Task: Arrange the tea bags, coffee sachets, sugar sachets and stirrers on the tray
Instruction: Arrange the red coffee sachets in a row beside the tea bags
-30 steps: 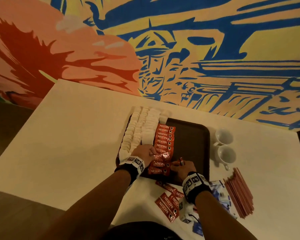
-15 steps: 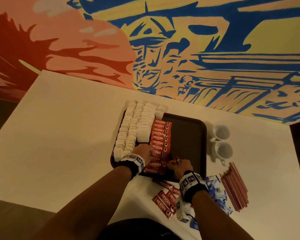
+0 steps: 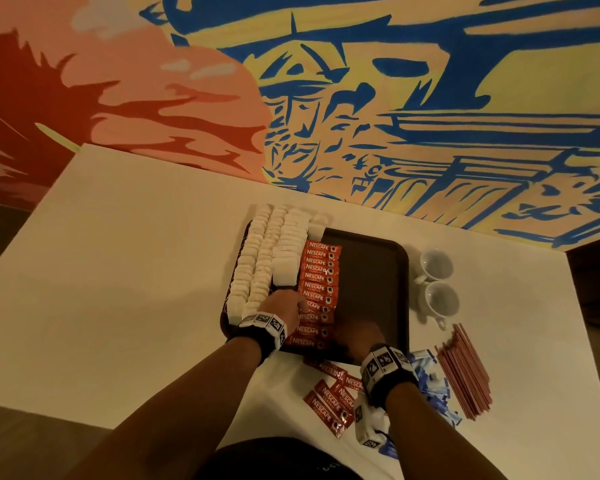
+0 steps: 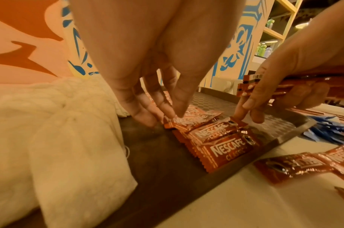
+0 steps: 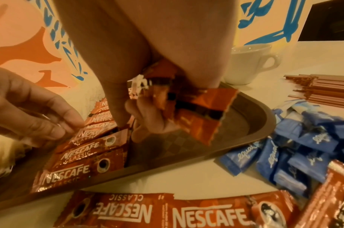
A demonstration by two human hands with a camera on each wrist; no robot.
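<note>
A dark brown tray [image 3: 371, 271] holds rows of white tea bags [image 3: 267, 258] on its left and a column of red coffee sachets [image 3: 319, 275] beside them. My left hand [image 3: 297, 304] rests with straight fingers [image 4: 178, 111] on a sachet near the column's near end [image 4: 221, 148]. My right hand [image 3: 355, 332] grips a bundle of coffee sachets [image 5: 196, 111] in its curled fingers. Its index fingertip [image 4: 238, 115] touches a sachet in the column. Blue sugar sachets [image 3: 430, 382] and brown stirrers [image 3: 465, 372] lie on the table right of the tray.
Loose coffee sachets [image 3: 333, 400] lie on the white table in front of the tray. Two white cups [image 3: 437, 282] stand just right of the tray. The tray's right half [image 5: 186, 138] is bare. A painted wall runs behind the table.
The head view has tilted a little. Both hands stay at the near end of the coffee column, with only small finger movements.
</note>
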